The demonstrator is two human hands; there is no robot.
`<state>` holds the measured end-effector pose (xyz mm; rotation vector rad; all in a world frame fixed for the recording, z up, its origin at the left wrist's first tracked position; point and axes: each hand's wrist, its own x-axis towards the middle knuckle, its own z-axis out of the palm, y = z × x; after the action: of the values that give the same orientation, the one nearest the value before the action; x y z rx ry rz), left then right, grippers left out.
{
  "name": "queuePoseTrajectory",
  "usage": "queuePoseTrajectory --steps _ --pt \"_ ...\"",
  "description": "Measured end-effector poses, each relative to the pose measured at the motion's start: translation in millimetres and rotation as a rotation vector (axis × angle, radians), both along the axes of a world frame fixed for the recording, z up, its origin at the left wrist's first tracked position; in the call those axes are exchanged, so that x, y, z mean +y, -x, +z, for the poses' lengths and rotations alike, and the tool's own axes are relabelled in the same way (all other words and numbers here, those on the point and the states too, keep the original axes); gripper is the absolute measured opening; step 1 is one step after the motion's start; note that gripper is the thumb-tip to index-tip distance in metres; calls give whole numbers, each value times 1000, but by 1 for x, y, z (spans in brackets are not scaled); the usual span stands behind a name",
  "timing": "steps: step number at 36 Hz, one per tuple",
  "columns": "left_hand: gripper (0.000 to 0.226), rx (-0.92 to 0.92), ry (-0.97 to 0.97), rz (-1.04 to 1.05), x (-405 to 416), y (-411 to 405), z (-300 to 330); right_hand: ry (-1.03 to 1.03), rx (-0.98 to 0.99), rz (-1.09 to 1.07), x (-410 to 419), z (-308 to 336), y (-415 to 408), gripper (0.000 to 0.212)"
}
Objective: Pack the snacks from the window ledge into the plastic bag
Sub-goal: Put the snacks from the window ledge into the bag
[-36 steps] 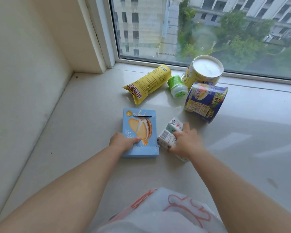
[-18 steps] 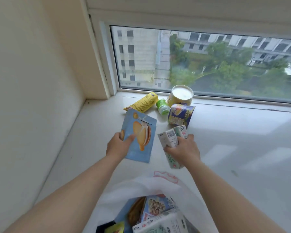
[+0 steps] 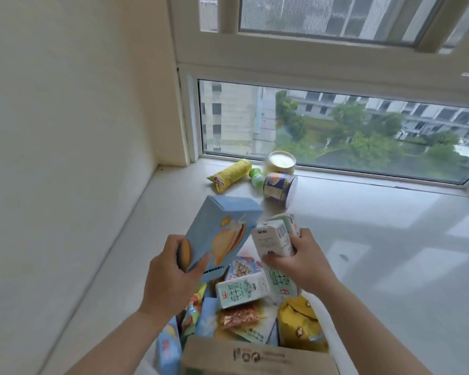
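The pale stone window ledge (image 3: pixel 363 253) is filling the middle and right of the frame, and at the bottom centre the white plastic bag (image 3: pixel 329 339) is sitting open, already crowded with cartons and packets.

The light blue cardboard biscuit box (image 3: pixel 222 231) is hovering tilted just above the bag's mouth, left of centre, with the left hand (image 3: pixel 171 277) curling round its lower corner, thumb across the printed face. It is looking stiff and light, so gripping it by the edges should be enough. Just right of it, the right hand (image 3: pixel 306 263) is wrapping around a small white and green milk carton (image 3: pixel 275 238); being full of liquid, it is probably heavier and a little slick, so holding it round the body is the safer way.

A second ago both items were lying flat on the ledge under the hands; now they are lifted and carried back over the bag.

Far up the ledge by the glass, a yellow snack packet (image 3: pixel 229 175), a dark blue tub (image 3: pixel 278 186), a yellow tub (image 3: pixel 281 162) and a small green bottle (image 3: pixel 256 177) are waiting.
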<state>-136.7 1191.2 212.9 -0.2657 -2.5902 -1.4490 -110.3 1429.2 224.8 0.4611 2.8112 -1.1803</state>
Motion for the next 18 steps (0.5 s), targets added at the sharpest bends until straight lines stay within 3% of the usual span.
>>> queuePoseTrajectory --steps 2,6,9,14,18 --pt "39 -30 91 -32 -12 -21 -9 -41 -47 30 -1 -2 -15 36" --pt "87 -17 334 -213 -34 -50 -32 -87 -99 51 -3 -8 -34 41" --pt "106 18 463 -432 -47 -63 -50 -63 -109 -15 -4 -12 -40 44" --pt "104 154 577 -479 -45 -61 -45 -53 -92 -47 -4 -10 -47 46" --pt "94 207 645 -378 -37 -50 -41 -120 -94 -3 -6 -9 -52 49"
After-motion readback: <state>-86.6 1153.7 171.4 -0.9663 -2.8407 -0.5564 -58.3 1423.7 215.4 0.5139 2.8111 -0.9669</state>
